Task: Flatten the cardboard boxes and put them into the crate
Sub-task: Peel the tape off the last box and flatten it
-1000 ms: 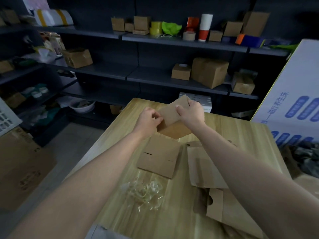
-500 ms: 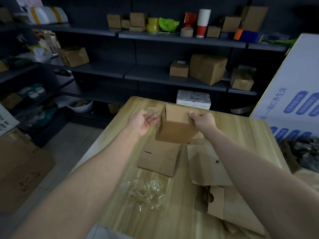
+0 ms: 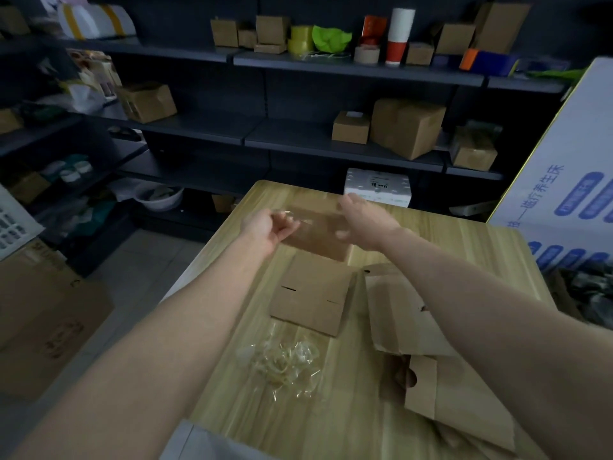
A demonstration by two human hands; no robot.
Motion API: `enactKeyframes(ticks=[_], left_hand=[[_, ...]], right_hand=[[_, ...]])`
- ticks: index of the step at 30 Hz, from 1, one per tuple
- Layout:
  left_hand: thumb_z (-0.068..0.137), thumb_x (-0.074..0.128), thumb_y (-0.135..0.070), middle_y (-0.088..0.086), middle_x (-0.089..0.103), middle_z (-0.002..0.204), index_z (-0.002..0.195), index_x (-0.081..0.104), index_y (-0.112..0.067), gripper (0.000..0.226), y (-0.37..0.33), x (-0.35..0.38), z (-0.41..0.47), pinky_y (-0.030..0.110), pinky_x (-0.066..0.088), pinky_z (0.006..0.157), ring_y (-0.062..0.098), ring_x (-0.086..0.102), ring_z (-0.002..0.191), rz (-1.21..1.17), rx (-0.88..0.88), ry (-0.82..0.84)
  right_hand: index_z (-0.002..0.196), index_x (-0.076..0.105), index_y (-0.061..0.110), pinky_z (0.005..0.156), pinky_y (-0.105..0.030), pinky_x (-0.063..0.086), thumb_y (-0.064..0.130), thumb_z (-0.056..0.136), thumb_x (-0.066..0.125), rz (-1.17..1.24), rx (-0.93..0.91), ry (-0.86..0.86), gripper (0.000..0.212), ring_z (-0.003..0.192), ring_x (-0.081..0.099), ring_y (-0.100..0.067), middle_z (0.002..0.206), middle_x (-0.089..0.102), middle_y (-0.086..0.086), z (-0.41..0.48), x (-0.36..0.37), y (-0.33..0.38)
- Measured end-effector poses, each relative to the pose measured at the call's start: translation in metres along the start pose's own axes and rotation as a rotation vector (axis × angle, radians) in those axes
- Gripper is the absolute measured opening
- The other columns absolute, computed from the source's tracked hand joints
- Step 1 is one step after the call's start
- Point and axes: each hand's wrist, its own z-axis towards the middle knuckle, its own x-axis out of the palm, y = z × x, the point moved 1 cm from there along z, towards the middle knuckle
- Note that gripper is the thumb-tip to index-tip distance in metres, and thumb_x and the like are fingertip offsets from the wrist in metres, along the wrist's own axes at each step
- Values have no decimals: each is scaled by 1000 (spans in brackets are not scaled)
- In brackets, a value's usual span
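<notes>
A small brown cardboard box (image 3: 315, 234) stands blurred at the far middle of the wooden table (image 3: 464, 247). My right hand (image 3: 365, 220), also blurred, holds it with fingers over its top edge and thumb on the near face. My left hand (image 3: 265, 227) is just left of the box, its curled fingers pinching a strip of clear tape (image 3: 292, 215). Flattened cardboard pieces lie nearer me: one in the middle (image 3: 311, 293), a larger one to the right (image 3: 398, 313), another at the front right (image 3: 464, 400). A white crate (image 3: 11, 224) shows at the left edge.
A heap of peeled clear tape (image 3: 282, 360) lies on the table near me. Dark shelves (image 3: 331, 66) with boxes and tape rolls stand behind. A big white and blue carton (image 3: 577, 180) leans at the right, and a large brown carton (image 3: 43, 320) stands on the floor at the left.
The box came down from tilted in both hands to upright near the table. My left hand let go of it and pulled a strip of tape away to the left.
</notes>
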Motion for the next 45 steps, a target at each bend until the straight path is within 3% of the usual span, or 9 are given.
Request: enactKeyframes(ticks=[2,5,9,19,29,33,37,41,45], left_hand=[[98,36,1,11,53,54,73,47,-3,27,1,-4,5,37,59,75,16,55,48,-94,-25,-36],[95,35,4,15,53,67,80,51,1,22,11,7,0,34,58,52,18,54,53,-65,-33,-2],[92,39,7,15,55,70,77,51,0,20,13,10,-1,36,56,52,23,58,60,15,-27,27],[97,37,2,12,47,65,86,51,3,17,1,7,-17,34,57,49,22,54,62,25,-53,78],[94,26,5,8,44,68,103,52,-2,29,-22,-31,15,22,42,41,13,38,50,63,102,-400],[90,28,9,14,51,86,117,53,-2,38,-25,-54,33,16,37,36,15,41,53,124,153,-493],[90,39,2,17,61,110,125,50,-2,37,-21,-91,41,33,58,60,25,64,78,147,162,-636],[86,50,5,6,63,59,96,64,0,18,-3,-114,38,30,46,57,19,56,54,353,135,-537],[83,68,-9,5,65,90,88,68,-13,6,45,-97,19,27,49,85,19,59,83,553,205,-408]], right_hand=[[148,17,18,96,-38,48,46,73,76,-19,24,88,99,121,46,-26,147,30,-9,0,7,6],[152,0,15,112,-49,31,61,63,75,97,67,111,125,138,26,-31,154,16,-10,10,21,32],[149,-20,19,113,-57,22,63,57,78,187,211,84,142,143,12,-35,158,3,-10,13,31,46],[144,16,15,105,-49,31,55,59,79,24,163,-77,113,127,37,-27,136,39,-7,-1,44,43],[142,23,15,117,-53,13,45,62,80,41,43,39,103,132,31,-25,137,37,-4,-17,34,10],[139,21,19,114,-54,21,36,62,82,189,83,105,99,126,33,-24,131,35,-2,-26,38,-6],[133,24,20,101,-50,40,33,60,83,282,211,128,95,113,43,-25,115,38,0,-40,42,-33],[138,22,19,96,-49,45,28,62,80,354,342,89,95,111,45,-26,112,36,0,-53,43,-49],[140,20,19,95,-47,47,28,62,80,435,309,93,98,111,45,-26,118,39,-4,-43,47,-21]])
